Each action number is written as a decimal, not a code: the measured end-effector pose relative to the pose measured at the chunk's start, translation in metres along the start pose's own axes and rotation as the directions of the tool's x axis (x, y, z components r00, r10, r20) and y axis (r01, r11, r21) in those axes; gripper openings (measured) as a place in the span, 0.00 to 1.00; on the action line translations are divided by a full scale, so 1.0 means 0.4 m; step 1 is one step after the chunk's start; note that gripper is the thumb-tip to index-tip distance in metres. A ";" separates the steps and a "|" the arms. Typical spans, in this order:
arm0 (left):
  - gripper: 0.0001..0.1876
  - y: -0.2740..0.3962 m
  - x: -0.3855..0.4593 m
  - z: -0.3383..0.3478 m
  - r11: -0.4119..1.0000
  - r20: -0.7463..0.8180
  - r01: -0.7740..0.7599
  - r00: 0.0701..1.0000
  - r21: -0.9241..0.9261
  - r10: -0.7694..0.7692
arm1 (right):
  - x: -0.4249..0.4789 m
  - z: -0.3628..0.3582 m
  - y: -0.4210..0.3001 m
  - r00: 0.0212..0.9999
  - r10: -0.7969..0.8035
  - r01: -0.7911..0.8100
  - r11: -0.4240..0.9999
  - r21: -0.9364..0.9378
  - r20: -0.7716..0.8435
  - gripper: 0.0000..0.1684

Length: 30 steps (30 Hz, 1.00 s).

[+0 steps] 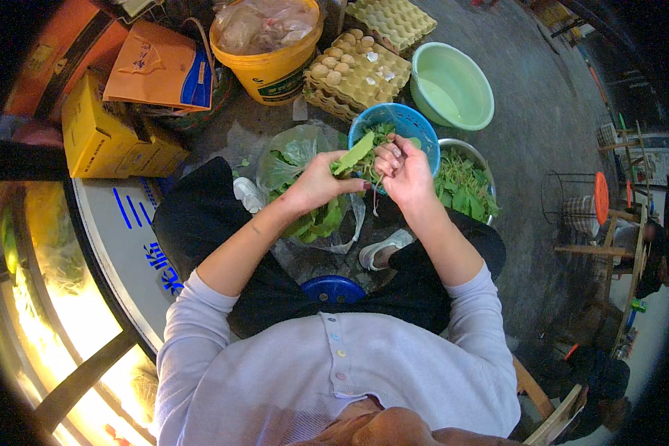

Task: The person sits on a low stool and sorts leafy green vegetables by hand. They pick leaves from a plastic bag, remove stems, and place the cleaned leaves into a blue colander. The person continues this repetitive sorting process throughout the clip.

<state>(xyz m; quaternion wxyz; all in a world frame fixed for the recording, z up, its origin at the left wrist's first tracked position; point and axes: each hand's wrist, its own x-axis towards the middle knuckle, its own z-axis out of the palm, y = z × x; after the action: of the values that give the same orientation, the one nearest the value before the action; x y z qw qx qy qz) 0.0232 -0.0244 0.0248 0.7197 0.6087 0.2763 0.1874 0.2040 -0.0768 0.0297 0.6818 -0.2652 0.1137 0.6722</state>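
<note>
My left hand (pixel 324 181) grips a green leaf (pixel 358 150) between thumb and fingers. Close beside it, my right hand (pixel 406 170) has its fingers curled around thin leafy stems (pixel 380 175), partly hidden by the hand. Both hands are over the near edge of a blue plastic basket (pixel 421 120) with some greens inside. Below my left hand, an open clear plastic bag (pixel 318 131) holds larger leafy greens (pixel 315 223). A metal bowl (pixel 468 146), heaped with stemmed greens (pixel 463 181), stands right of the basket.
A pale green basin (pixel 451 83) stands beyond the basket. Egg trays (pixel 379 64) with several eggs and broken shells are stacked next to a yellow bucket (pixel 273 78). Cardboard boxes (pixel 103 134) stand at left, above a lit display case (pixel 72 312). A blue stool (pixel 333 289) is under me.
</note>
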 end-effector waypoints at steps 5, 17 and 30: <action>0.15 0.006 -0.003 0.022 0.991 -0.009 0.125 0.992 -0.046 -0.126 | -0.006 -0.002 0.041 0.994 -0.111 0.109 0.987 -0.117 -0.011 0.06; 0.15 0.005 0.004 -0.024 0.944 -0.212 0.194 0.944 -0.267 -0.253 | -0.028 0.048 -0.071 0.719 -0.446 0.640 0.129 -0.757 0.533 0.08; 0.15 0.022 -0.007 -0.014 0.961 -0.289 0.168 0.930 -0.218 -0.228 | -0.057 0.046 0.015 0.948 0.037 0.315 0.035 -0.948 0.317 0.13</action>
<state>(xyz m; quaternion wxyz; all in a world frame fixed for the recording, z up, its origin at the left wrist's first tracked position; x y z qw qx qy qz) 0.0183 -0.0201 0.0331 0.7370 0.4693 0.4272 0.2326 0.1926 -0.0873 0.0553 0.3812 -0.5817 -0.4950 0.5209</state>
